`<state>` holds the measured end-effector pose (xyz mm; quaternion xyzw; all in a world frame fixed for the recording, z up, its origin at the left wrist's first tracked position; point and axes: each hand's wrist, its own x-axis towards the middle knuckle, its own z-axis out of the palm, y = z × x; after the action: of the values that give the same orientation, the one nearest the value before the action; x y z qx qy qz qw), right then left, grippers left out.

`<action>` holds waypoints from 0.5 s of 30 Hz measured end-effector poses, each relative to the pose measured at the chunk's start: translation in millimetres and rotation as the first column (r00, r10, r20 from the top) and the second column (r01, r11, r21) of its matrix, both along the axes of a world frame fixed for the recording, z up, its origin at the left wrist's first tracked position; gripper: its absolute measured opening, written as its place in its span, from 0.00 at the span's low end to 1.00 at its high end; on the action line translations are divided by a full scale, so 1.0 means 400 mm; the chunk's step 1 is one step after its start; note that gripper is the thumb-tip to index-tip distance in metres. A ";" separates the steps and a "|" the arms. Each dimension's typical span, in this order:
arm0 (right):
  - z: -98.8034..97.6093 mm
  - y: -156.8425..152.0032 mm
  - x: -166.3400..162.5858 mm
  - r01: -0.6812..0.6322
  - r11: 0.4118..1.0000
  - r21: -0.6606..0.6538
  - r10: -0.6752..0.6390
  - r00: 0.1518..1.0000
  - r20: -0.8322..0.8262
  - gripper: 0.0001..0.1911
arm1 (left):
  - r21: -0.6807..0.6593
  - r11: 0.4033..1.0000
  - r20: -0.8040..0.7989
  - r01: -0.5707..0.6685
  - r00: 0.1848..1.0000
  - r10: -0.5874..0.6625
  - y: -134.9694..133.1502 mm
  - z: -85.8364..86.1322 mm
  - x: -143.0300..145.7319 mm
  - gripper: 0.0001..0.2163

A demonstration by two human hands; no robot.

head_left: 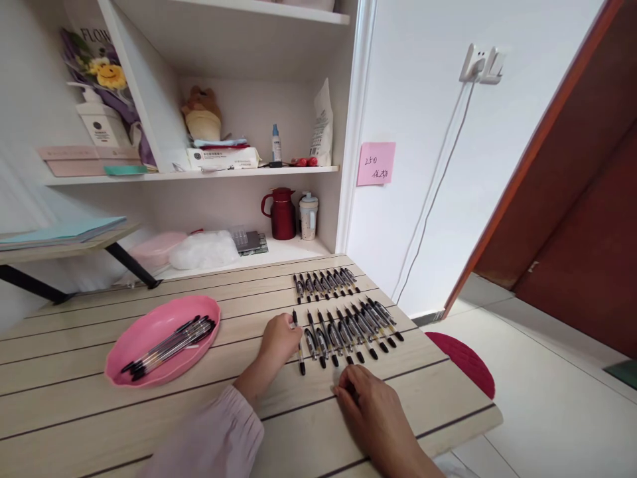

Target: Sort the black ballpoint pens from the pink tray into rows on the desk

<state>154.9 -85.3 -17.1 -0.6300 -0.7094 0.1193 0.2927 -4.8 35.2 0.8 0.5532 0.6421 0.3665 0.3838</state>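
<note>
Presently, left hand [282,337] at near row of black gel pens [346,334], thumb and fingertips pinched on the leftmost pen [300,352], which lies on the plank-patterned table [293,431]. Right hand [372,401] loosely curled just below the row's capped ends; cannot tell whether it grips anything. Second pen row [326,285] behind. Well left: pink oval dish [146,327], bundle of similar pens [172,346] inside.

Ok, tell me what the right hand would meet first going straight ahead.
The right hand would likely meet the nearer row of pens first, at its black ends; the gap is hard to judge.
</note>
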 end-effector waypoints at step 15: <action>0.002 0.000 0.007 -0.010 1.000 0.011 0.011 0.999 -0.050 0.05 | 0.037 0.989 -0.285 0.142 0.950 -0.126 0.014 -0.003 0.010 0.09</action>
<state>157.6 -85.3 -16.5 -0.6215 -0.7058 0.1326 0.3132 -0.7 40.8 -0.3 0.6529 0.6403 0.2753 0.2965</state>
